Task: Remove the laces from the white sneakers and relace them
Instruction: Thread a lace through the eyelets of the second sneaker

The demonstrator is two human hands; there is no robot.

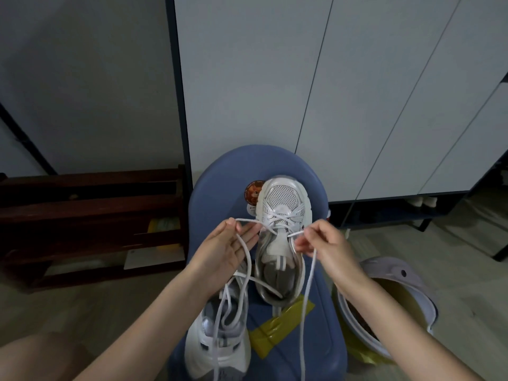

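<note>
At frame centre, head view: white mesh-toed sneaker (280, 237) standing toe-up on a blue rounded plastic stool (220, 188), only its lower eyelets crossed by lace
Left hand (228, 244): centre-left of the frame, fingers curled, pinching one end of the white round lace (248, 220) drawn taut from the eyelets; the slack trails down over the palm toward the bottom of the frame
Right hand (324, 240): centre-right, thumb and forefinger pinched on the other lace run just beside the eyelet row, the rest hanging straight down
Second white sneaker (220, 334): lower centre, lying toe toward the bottom edge, loose lace draped over it
Stage, as I judge it: relacing the upright sneaker, roughly a third up
Doing it well: even both ends before the next crossing, keep the lace untwisted, feed the tip from beneath, steady the tongue
Yellow-green wrapper (277, 328): lower centre, on the stool beside the second sneaker
Pale round tub (395, 273): lower right, on the floor
</note>
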